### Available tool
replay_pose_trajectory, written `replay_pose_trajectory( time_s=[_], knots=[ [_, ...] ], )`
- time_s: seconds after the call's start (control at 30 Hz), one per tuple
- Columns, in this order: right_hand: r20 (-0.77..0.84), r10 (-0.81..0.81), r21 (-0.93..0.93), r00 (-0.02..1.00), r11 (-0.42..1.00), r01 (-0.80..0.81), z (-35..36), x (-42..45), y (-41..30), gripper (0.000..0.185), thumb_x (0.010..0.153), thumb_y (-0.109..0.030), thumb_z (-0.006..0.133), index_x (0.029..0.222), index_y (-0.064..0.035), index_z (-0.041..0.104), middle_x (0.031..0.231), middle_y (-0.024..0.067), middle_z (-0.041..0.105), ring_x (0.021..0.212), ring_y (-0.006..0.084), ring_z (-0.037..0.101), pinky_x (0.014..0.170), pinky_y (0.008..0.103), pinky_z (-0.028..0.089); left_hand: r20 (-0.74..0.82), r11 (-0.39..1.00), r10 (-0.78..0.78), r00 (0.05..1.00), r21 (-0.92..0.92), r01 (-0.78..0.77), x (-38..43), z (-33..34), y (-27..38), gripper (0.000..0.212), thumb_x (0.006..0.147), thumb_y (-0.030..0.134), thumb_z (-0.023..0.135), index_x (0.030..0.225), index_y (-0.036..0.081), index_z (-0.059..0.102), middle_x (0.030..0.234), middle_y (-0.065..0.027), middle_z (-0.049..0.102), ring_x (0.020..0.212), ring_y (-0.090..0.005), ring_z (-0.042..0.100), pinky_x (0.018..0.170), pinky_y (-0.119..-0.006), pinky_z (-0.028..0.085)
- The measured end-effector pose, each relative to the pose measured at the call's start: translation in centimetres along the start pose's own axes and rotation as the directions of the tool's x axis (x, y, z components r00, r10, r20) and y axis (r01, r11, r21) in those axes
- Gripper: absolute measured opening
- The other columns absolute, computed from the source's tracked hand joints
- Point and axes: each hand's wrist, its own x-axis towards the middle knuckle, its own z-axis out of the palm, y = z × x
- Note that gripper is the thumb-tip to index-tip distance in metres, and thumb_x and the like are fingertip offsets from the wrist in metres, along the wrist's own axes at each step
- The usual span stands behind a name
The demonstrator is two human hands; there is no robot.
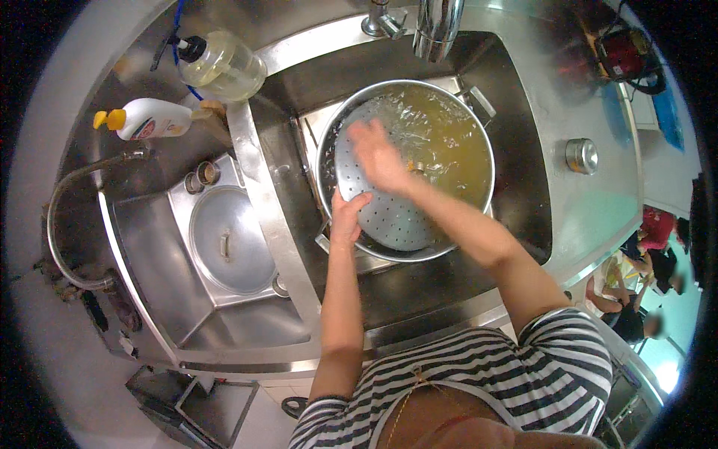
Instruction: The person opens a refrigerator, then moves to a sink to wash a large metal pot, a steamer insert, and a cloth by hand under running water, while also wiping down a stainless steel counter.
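Note:
A large round metal pot [492,168] with side handles stands in the sink basin [524,185], holding yellowish water with a rippled surface. A perforated metal steamer plate [392,219] is tilted inside the pot at the left, partly in the water. My left hand [348,216] grips the plate's near-left edge, thumb on its upper face. Over the plate's upper part, my right hand [378,157] is blurred by motion, fingers extended; I see nothing held in it. Whether it touches the plate is unclear. A small knob-like fitting [418,168] shows beside my right wrist.
A chrome faucet [437,33] overhangs the basin's back edge. Left are a pump bottle [224,67], a white bottle [157,119], a hose [53,230] and a round metal lid [230,241] in the second basin. A metal canister [581,156] sits on the right counter. People [645,280] are far right.

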Motion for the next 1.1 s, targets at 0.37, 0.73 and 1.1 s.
replay_pose_trajectory(
  time_s=[0.37, 0.73, 1.1],
  knots=[
    [0.082, -0.090, 0.058, 0.993, 0.995, 0.085, -1.0, -1.2, -4.4, 0.038, 0.088, -0.016, 0.038, 0.123, -0.0029, 0.043, 0.125, 0.0185, 0.043, 0.121, 0.0344, 0.035, 0.104, 0.0463, 0.021, -0.016, 1.000, 0.009, 1.000, -0.019, -0.010, -0.3, -0.5, -0.3, 0.051, 0.068, -0.002, 0.062, 0.114, 0.003, 0.044, 0.100, -0.0097, 0.058, 0.088, -0.0215, 0.057, 0.079, -0.035, 0.046],
    [0.156, -0.105, 0.102, 0.982, 0.991, 0.090, -1.3, -3.6, -4.2, 0.043, 0.089, -0.022, 0.036, 0.130, -0.0068, 0.035, 0.136, 0.0148, 0.032, 0.128, 0.0342, 0.024, 0.100, 0.0545, 0.023, -0.021, 1.000, 0.001, 1.000, -0.004, -0.001, -0.2, 0.1, -0.2, 0.046, 0.068, -0.004, 0.060, 0.111, 0.003, 0.046, 0.096, -0.0069, 0.058, 0.085, -0.0179, 0.057, 0.076, -0.030, 0.045],
    [0.541, 0.507, -0.185, 0.671, 0.850, -0.493, -4.6, 0.3, 9.5, 0.048, 0.091, -0.041, 0.026, 0.127, -0.0137, 0.042, 0.137, 0.0122, 0.033, 0.124, 0.0269, 0.034, 0.103, 0.0382, 0.025, 0.003, 0.999, -0.003, 1.000, -0.050, 0.004, -0.2, 1.2, 0.3, 0.045, 0.068, -0.003, 0.060, 0.111, 0.002, 0.046, 0.099, -0.0090, 0.057, 0.089, -0.0208, 0.056, 0.079, -0.034, 0.045]
  ],
)
